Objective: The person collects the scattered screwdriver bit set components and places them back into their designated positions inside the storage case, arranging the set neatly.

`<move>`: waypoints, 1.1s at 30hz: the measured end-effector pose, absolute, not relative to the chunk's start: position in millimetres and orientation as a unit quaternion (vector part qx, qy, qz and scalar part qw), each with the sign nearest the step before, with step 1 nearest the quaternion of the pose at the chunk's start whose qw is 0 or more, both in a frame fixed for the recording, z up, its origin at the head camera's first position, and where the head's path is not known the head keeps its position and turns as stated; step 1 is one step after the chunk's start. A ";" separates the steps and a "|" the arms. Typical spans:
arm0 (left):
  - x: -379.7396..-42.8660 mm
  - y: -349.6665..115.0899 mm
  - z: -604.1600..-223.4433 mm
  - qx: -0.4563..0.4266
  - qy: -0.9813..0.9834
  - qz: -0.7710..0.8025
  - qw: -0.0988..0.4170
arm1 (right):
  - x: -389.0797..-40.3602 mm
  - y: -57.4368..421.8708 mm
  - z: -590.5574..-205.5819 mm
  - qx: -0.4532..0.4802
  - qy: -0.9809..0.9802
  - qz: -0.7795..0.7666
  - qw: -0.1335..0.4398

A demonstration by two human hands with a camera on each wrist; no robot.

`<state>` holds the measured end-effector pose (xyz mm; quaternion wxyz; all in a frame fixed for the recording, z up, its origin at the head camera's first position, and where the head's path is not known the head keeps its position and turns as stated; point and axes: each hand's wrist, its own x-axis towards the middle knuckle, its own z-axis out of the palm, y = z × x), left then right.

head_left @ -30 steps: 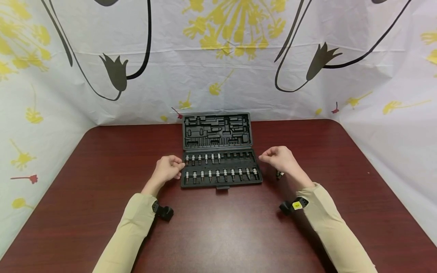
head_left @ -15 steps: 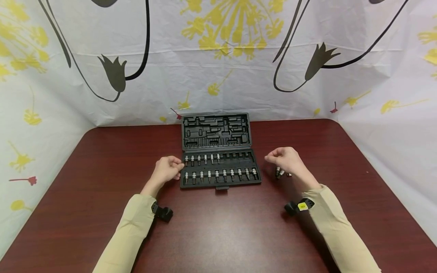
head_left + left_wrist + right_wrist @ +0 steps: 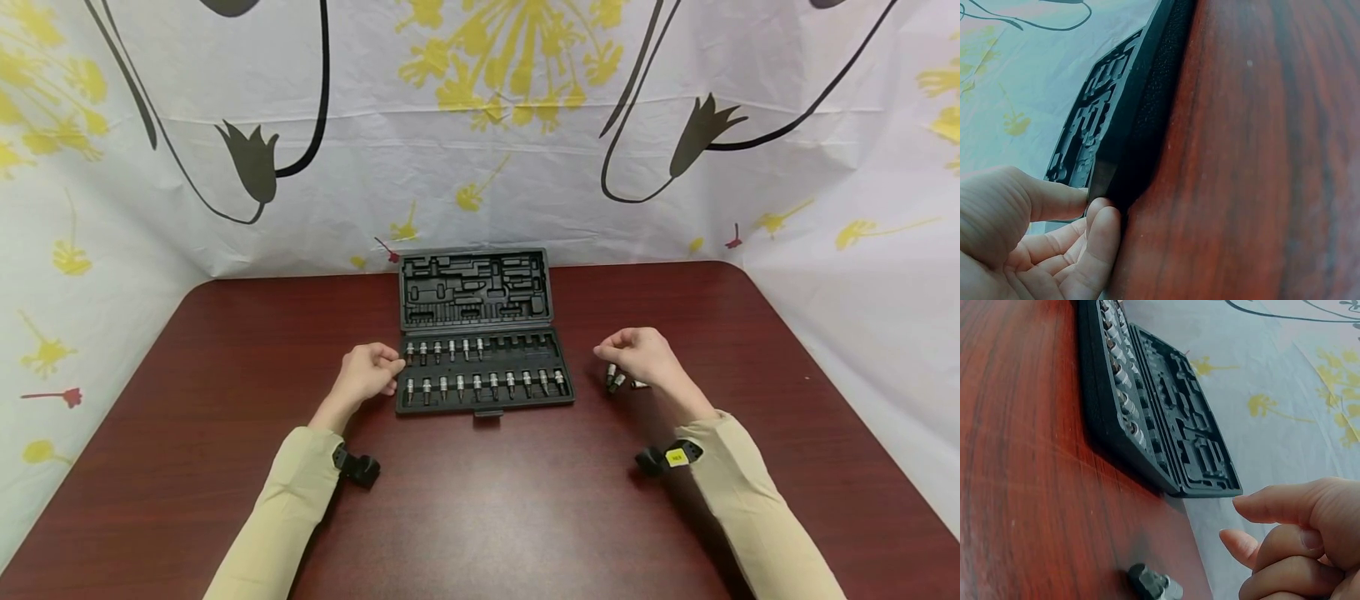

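Observation:
An open black tool case (image 3: 487, 364) lies on the table, its lower half holding two rows of silver-and-black bit sockets (image 3: 477, 383). The right part of the back row shows bare slots. With thumb and fingers, my left hand (image 3: 369, 369) pinches the case's left edge, as the left wrist view (image 3: 1054, 231) confirms. To the right of the case my right hand (image 3: 641, 354) hovers, thumb and index fingertip apart with nothing between them in the right wrist view. Below it several loose bit sockets (image 3: 617, 382) lie on the table; one loose bit socket (image 3: 1154, 584) shows near the hand.
The case's raised lid (image 3: 476, 289) stands at the back, with moulded recesses and no tools in them. Behind the dark red wooden table (image 3: 480, 500) hangs a white patterned sheet (image 3: 480, 142), which also flanks both sides.
My right hand has drawn away from the case to the right and slightly toward me, uncovering more loose bit sockets. The left hand has kept its grip on the case edge.

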<state>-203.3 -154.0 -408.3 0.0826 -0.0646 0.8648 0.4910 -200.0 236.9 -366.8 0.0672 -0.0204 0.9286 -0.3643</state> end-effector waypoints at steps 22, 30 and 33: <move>-202.7 -154.5 -408.0 -0.061 0.862 0.496 0.088 | -199.8 265.9 -375.4 0.015 0.933 -0.357 0.042; -202.5 -154.4 -408.3 -0.058 0.859 0.502 0.085 | -201.2 276.9 -382.9 0.031 0.937 -0.345 0.038; -202.8 -154.7 -408.8 -0.058 0.859 0.501 0.085 | -201.5 280.1 -385.4 0.037 0.937 -0.345 0.036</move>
